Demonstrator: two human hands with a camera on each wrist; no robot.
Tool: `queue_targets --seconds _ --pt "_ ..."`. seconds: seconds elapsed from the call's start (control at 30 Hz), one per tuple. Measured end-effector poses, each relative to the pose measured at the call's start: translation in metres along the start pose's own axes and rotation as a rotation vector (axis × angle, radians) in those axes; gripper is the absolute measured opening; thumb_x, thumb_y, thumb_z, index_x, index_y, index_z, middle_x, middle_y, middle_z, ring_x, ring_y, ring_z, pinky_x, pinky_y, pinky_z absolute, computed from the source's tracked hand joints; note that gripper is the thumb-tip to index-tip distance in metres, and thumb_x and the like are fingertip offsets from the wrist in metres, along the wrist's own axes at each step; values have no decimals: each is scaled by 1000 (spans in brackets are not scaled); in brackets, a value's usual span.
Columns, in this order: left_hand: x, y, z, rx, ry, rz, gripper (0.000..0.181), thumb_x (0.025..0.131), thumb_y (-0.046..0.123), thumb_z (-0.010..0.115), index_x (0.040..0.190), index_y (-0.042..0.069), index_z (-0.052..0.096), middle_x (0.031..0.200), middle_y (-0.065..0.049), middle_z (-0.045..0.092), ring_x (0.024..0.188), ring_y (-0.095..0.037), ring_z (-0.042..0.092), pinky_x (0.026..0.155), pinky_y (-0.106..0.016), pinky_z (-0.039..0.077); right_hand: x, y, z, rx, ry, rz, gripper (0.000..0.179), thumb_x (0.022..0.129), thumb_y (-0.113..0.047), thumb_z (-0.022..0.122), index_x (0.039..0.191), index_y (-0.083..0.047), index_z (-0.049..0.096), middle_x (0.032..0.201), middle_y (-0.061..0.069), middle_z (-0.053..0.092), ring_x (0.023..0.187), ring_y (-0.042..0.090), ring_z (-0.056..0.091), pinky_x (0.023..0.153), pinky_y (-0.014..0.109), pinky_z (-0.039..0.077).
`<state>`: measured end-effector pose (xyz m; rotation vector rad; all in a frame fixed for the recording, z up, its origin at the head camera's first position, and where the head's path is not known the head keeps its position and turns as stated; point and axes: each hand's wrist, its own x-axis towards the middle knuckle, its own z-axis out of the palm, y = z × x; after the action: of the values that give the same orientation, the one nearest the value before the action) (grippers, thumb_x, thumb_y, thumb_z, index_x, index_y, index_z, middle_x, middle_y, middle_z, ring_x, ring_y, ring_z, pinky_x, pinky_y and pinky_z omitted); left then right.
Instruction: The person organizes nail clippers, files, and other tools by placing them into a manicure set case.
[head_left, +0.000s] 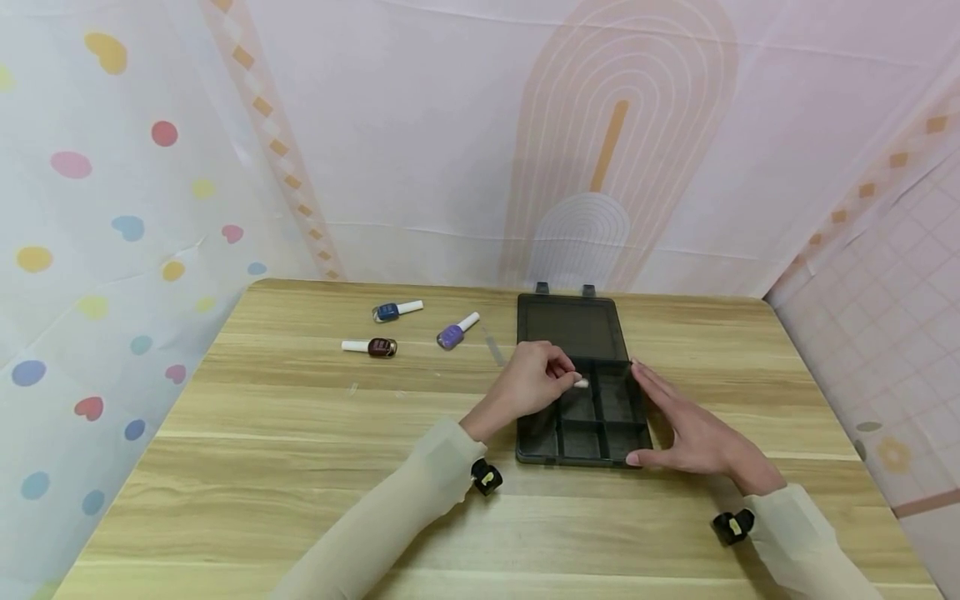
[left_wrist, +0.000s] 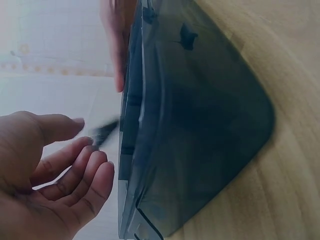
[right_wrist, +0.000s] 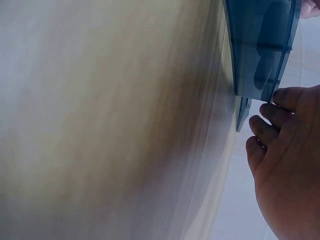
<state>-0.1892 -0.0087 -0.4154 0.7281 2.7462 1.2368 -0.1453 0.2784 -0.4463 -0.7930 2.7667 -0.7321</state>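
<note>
A dark, see-through compartment box point(head_left: 582, 440) lies on the table with its lid point(head_left: 567, 327) folded back. Over its compartments is my left hand point(head_left: 531, 382), fingers bent and the thumb apart from them in the left wrist view. Just beyond those fingertips is a small slim piece point(head_left: 581, 383), whitish in the head view and a dark blur point(left_wrist: 105, 133) in the left wrist view; its kind is unclear. My right hand point(head_left: 693, 433) rests along the box's right side, fingers extended, thumb at the near corner.
Left of the box lie three nail polish bottles with white caps: blue point(head_left: 387, 312), dark red point(head_left: 382, 347) and purple point(head_left: 451, 337). A thin translucent strip point(head_left: 494, 347) and several small clear bits are on the wooden table point(head_left: 300, 467). A patterned cloth point(head_left: 420, 150) hangs behind.
</note>
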Motion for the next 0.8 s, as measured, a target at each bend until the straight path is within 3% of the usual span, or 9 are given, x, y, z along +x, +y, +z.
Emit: queue_targets --seconds 0.23,0.43,0.67,0.8 --pt "-2 -2 -1 -62 12 2 20 98 26 72 102 7 76 89 -2 69 73 -10 61 66 -18 51 1 0 -2 8 -1 5 124 79 -60 83 166 -12 9 174 10 9 156 40 22 116 61 34" --pt "-4 -4 -7 -66 9 19 38 98 31 72 123 3 70 111 -12 70 94 -20 64 81 -28 54 1 0 -1 9 2 -2 123 79 -59 82 166 -10 9 174 12 10 155 43 22 116 64 34" --pt "-8 -12 -14 -65 21 -5 53 97 39 72 140 11 59 135 -13 62 122 -28 61 95 -41 56 0 0 0 8 3 1 124 78 -59 83 166 -11 10 174 11 10 156 42 22 117 62 34" --pt "-10 -17 -20 -66 33 -10 60 95 39 73 145 11 55 139 -14 60 123 -33 60 96 -44 55 0 -1 0 2 3 -1 124 78 -59 83 166 -10 10 174 11 10 156 41 22 115 62 35"
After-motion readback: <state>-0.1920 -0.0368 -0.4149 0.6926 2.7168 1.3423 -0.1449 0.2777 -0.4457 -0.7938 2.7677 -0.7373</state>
